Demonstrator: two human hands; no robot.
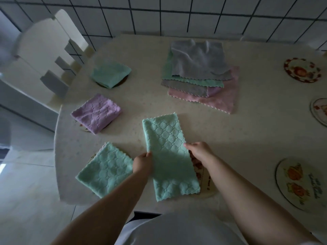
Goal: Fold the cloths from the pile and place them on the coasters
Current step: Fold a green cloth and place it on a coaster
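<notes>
Three folded cloths already sit on coasters along the left of the tabletop (247, 131): a green one (110, 74) at the far end, a purple one (96, 113) in the middle, and a nearer green one (106, 169), each with only a sliver of coaster showing beneath.

A fourth cloth, the green strip (169, 154), lies in front of the person, folded once into a long band, its near end draped over a coaster (205, 181). The left hand (143, 163) pinches its left edge and the right hand (199, 150) pinches its right edge, both about midway along. It seems to need one more fold before it can sit squarely on that coaster.

The pile (200, 75) at the far side holds several unfolded cloths in grey, green, purple and pink. Three bare coasters show along the right edge: a far one (302, 70), a middle one (319, 110), a near one (297, 184). By that count the task looks roughly half done.
</notes>
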